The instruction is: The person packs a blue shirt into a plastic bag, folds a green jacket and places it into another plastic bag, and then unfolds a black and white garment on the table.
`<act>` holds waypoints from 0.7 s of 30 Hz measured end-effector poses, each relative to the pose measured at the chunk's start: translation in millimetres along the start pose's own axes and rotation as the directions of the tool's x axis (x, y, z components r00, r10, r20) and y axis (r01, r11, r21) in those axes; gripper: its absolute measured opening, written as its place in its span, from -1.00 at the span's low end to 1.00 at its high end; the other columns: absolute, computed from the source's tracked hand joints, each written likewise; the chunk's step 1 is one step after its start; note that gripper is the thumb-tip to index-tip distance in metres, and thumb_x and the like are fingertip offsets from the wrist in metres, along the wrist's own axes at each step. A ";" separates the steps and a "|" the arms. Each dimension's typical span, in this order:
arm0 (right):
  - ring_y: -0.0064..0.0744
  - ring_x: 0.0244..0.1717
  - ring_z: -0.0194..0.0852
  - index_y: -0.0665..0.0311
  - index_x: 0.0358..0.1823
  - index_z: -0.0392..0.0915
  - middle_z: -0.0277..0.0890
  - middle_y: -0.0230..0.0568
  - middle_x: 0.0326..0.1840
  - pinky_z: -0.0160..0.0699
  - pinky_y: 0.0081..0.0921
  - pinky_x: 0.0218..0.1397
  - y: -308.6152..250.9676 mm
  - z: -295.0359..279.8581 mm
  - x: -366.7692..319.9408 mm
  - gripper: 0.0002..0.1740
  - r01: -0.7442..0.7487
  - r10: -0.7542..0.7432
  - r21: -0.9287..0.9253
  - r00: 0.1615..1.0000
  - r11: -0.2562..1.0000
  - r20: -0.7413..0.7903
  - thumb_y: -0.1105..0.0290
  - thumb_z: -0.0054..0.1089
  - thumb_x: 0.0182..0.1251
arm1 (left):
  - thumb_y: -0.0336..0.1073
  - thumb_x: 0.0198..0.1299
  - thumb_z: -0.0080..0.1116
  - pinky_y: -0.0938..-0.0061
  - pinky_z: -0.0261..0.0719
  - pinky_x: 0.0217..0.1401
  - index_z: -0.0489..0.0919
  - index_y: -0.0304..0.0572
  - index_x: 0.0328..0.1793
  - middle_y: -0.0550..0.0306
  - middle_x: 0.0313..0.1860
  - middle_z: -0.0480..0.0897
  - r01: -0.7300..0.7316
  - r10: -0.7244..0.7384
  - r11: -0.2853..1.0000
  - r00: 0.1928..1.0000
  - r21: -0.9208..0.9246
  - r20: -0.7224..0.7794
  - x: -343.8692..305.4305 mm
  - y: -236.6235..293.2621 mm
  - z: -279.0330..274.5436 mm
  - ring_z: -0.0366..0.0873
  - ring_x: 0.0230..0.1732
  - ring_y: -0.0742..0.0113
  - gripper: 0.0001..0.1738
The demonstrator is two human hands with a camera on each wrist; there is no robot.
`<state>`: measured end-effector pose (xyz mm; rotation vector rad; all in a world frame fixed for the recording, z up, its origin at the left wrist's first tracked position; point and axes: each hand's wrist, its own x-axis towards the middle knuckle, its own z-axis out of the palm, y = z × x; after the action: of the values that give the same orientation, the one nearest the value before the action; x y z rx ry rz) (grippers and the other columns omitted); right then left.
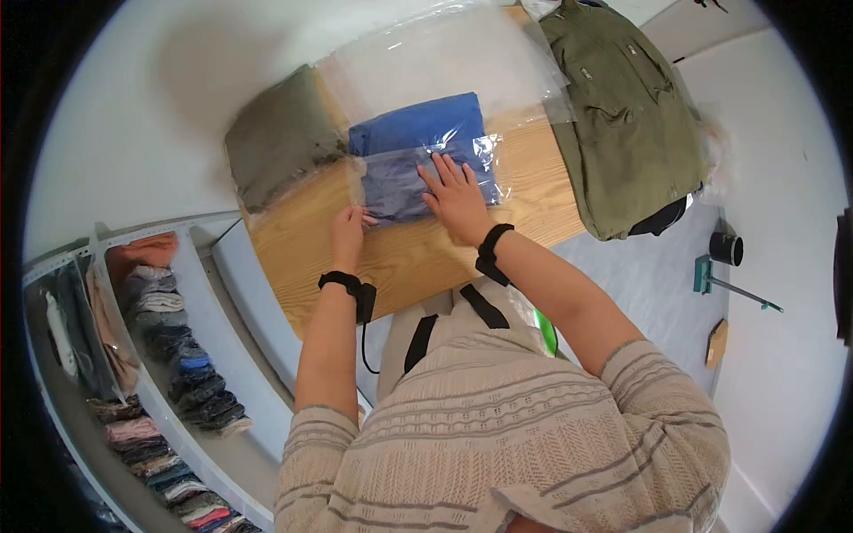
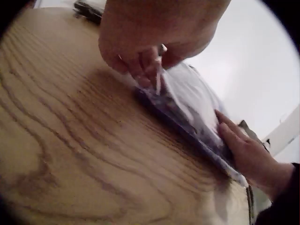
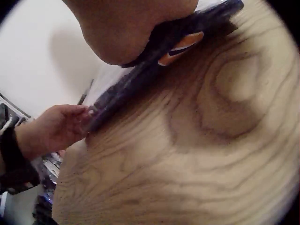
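A folded blue garment (image 1: 418, 124) lies on the wooden table, its nearer part covered by a clear plastic bag (image 1: 391, 182). My left hand (image 1: 349, 233) pinches the bag's near left corner between thumb and fingers. In the left wrist view a whitish fold of plastic (image 2: 176, 89) rises at those fingers. Spread fingers of my right hand (image 1: 458, 200) press on top of the bag, right of its middle. An orange and dark mark (image 3: 180, 49) shows along the bundle's near edge in the right wrist view.
Left of the bundle lies a bagged grey-green garment (image 1: 280, 142). Clear plastic bags (image 1: 444, 58) are spread behind it. An olive backpack (image 1: 622, 115) covers the table's right end. Shelves of folded clothes (image 1: 182, 329) stand at lower left, and a green-headed brush (image 1: 704, 275) is at right.
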<state>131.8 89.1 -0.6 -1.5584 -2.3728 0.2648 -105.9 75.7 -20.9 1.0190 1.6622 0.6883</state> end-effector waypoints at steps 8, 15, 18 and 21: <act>-0.23 0.48 -0.13 -0.01 0.37 0.17 -0.01 -0.18 0.47 -0.19 -0.10 0.45 7.0 10.0 17.9 -0.46 0.043 -0.042 -0.033 0.999 0.999 0.015 0.07 -0.21 0.40 | -0.22 0.21 0.00 0.14 -0.05 0.44 0.25 -0.13 0.35 0.09 0.45 0.13 -0.664 0.681 0.153 0.608 0.732 0.409 -0.4 66.7 49.7 0.01 0.47 0.21 -0.44; -0.36 0.47 -0.12 -0.21 0.36 0.19 0.04 -0.40 0.46 -0.22 -0.07 0.46 52.4 -5.2 34.4 -0.49 0.254 -0.235 -0.169 0.964 0.952 0.123 0.03 -0.20 0.39 | 0.07 0.22 -0.05 0.04 -0.12 0.46 0.14 -0.01 0.44 0.21 0.49 0.05 -0.646 0.572 0.096 0.658 0.757 0.489 27.2 52.7 42.5 -0.09 0.50 0.25 -0.29; -0.38 0.47 -0.12 -0.25 0.35 0.20 0.04 -0.45 0.45 -0.23 -0.08 0.46 57.6 -1.2 33.7 -0.50 0.276 -0.261 -0.135 0.958 0.952 0.120 0.02 -0.20 0.39 | 0.13 0.23 -0.11 0.00 -0.14 0.46 0.14 0.01 0.45 0.21 0.50 0.04 -0.627 0.540 0.086 0.682 0.774 0.493 28.8 48.5 43.3 -0.11 0.51 0.27 -0.29; -0.39 0.48 -0.13 -0.25 0.35 0.21 0.04 -0.46 0.45 -0.23 -0.09 0.46 57.2 3.3 34.9 -0.50 0.264 -0.252 -0.109 0.961 0.958 0.112 0.01 -0.20 0.38 | 0.15 0.22 -0.11 0.02 -0.15 0.46 0.14 0.03 0.45 0.21 0.50 0.03 -0.631 0.536 0.089 0.683 0.771 0.497 34.7 45.3 43.0 -0.10 0.50 0.25 -0.28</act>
<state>167.1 143.9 -16.5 -1.2892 -2.6807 0.1417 -55.9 126.2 -13.0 2.6526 1.4373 0.0525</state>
